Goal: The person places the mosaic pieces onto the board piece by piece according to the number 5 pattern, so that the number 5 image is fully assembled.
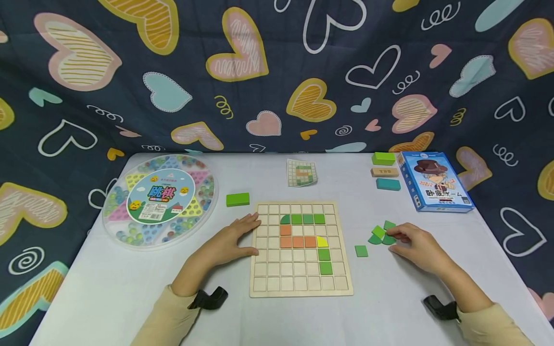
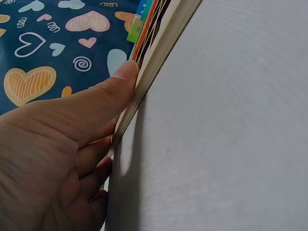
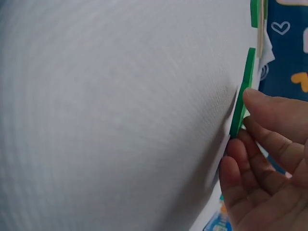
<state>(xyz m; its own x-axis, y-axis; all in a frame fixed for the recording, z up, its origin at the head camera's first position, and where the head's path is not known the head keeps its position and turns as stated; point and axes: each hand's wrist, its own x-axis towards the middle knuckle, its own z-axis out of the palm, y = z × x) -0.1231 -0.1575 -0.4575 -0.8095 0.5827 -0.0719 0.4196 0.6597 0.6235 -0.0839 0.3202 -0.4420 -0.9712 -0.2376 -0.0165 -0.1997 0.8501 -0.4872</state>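
The square wooden grid board (image 1: 344,283) lies mid-table, with green, orange and yellow tiles set in some of its cells. My left hand (image 1: 231,242) rests at the board's left edge, fingers extended and thumb against the rim; the left wrist view shows the thumb (image 2: 113,86) along that side. To the right of the board, my right hand (image 1: 417,245) pinches a dark green tile (image 3: 242,94) between thumb and fingers, low over the tabletop. Several loose green tiles (image 1: 378,232) lie clustered at its fingertips, and one square green tile (image 1: 361,251) sits nearer the board.
A patterned card (image 1: 302,173) lies behind the board. A round marble game box (image 1: 117,206) is at left, near a green block (image 1: 237,199). At back right are a green block (image 1: 383,158), a wooden block (image 1: 384,172), a teal block (image 1: 388,184) and a blue game box (image 1: 437,182).
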